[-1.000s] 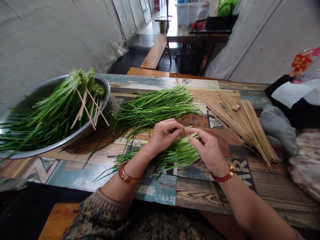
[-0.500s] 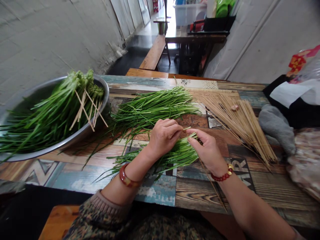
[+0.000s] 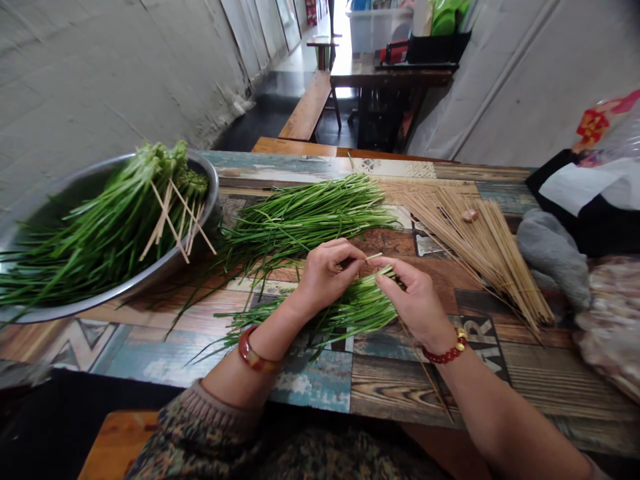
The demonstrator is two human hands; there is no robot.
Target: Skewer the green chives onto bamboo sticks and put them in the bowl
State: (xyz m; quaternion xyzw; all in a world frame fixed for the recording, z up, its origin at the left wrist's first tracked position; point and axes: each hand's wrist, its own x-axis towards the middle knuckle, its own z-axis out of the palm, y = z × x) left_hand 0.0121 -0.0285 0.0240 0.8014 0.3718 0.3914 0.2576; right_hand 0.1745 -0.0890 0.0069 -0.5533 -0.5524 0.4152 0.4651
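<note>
A small bunch of garlic chives (image 3: pixel 367 307) lies on the table under my hands, pale stem ends to the right. My right hand (image 3: pixel 415 293) is closed on the stem ends between thumb and fingers. Thin bamboo skewers (image 3: pixel 429 373) slant out below that hand toward the table's front edge. With thumb and fingertips together, my left hand (image 3: pixel 330 270) pinches at a chive stalk (image 3: pixel 374 256) at the top of the bunch; its fingertips are partly hidden. Behind my hands is a larger pile of loose chives (image 3: pixel 320 210).
To the left, a metal basin (image 3: pixel 213 183) holds chives with skewers through their stems. A heap of bamboo skewers (image 3: pixel 493 253) lies at right, with a garlic clove (image 3: pixel 470 215) on it. Beyond it are a grey cloth-like bundle (image 3: pixel 553 253) and a bag of pale pieces (image 3: pixel 613 320).
The fingers of my left hand have shifted slightly at the stem ends. My right hand, the bunch and the skewers stay in place.
</note>
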